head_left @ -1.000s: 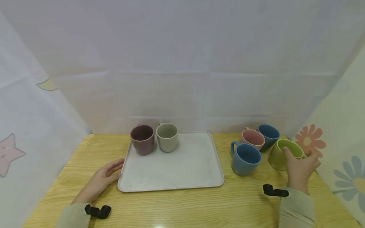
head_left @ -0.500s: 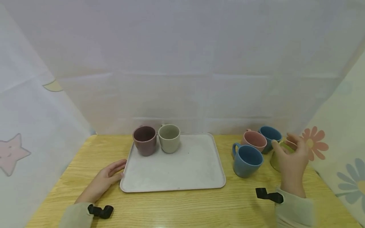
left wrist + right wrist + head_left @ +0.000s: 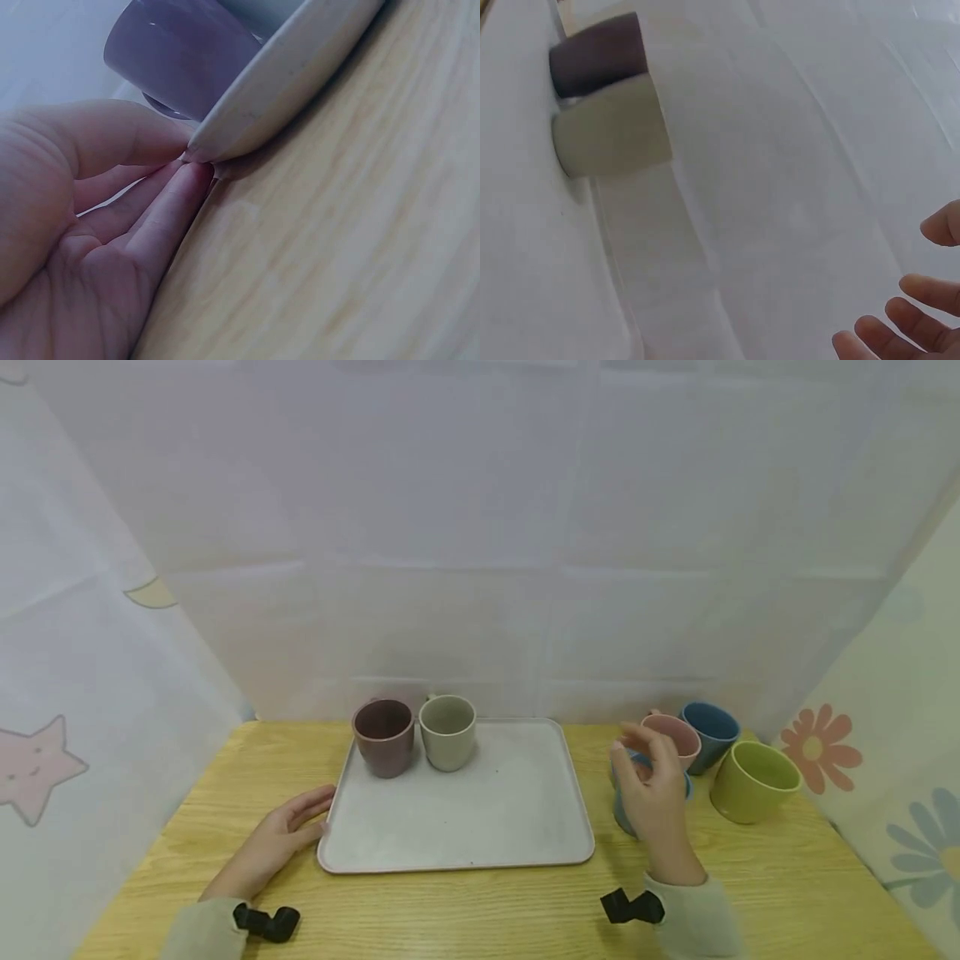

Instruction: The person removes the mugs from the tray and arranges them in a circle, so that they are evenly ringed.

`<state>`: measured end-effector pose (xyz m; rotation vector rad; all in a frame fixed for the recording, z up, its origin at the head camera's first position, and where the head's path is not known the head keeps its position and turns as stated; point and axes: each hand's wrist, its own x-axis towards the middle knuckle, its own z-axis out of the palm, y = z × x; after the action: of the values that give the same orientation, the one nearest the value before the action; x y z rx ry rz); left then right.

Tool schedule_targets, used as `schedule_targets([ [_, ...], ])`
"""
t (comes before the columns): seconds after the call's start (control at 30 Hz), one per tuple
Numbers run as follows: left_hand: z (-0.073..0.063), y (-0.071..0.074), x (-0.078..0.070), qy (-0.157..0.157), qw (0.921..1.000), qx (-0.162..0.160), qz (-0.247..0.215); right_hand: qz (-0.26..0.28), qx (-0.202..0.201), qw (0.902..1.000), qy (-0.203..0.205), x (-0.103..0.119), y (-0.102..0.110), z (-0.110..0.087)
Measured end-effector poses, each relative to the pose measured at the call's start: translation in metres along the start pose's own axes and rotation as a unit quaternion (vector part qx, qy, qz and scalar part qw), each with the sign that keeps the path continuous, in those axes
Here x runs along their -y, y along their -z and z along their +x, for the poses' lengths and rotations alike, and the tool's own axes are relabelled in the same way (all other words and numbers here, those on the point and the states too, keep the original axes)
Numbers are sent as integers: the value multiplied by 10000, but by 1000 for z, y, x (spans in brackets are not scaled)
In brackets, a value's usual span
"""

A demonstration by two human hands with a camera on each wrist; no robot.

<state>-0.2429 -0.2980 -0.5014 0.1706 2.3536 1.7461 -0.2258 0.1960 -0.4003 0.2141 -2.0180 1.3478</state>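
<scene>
My left hand (image 3: 281, 831) lies on the table at the left edge of the white tray (image 3: 457, 827), its fingertips touching the rim. In the left wrist view the thumb and fingers meet that rim (image 3: 251, 105). A dark plum mug (image 3: 386, 760) and a grey-green mug (image 3: 448, 747) stand upright at the tray's back left. My right hand (image 3: 656, 793), fingers parted and slightly bent, hovers over a light blue mug (image 3: 624, 814) and partly hides it. Whether it touches the mug is unclear. The right wrist view shows nothing between its fingers (image 3: 930, 291).
A pink mug (image 3: 677, 735) stands just behind the light blue one. To its right are a dark blue mug (image 3: 711, 735) and a lime-green mug (image 3: 753, 785). All rest on the wooden table (image 3: 450, 918), with a white cloth wall (image 3: 450, 610) behind.
My right hand has let go of the lime-green mug and moved left to the light blue mug. The lime-green mug stays on the table. The left hand has kept its place.
</scene>
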Motion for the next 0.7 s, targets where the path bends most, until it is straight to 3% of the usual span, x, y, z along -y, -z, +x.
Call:
schedule_targets([
  [0.2, 1, 0, 4, -139, 9999, -4, 6, 355, 870, 9955, -153, 5, -42, -13],
  [0.37, -3, 0, 5, -203, 9998, -57, 18, 796, 1650, 9781, -989, 0, -78, -15],
  [0.5, -3, 0, 5, -228, 9997, -45, -31, 690, 2050, 9657, -1436, -7, -105, -15],
  [0.7, -2, 1, 3, -183, 9998, -76, 58, 763, 2368, 9556, -1580, -7, -137, -10],
])
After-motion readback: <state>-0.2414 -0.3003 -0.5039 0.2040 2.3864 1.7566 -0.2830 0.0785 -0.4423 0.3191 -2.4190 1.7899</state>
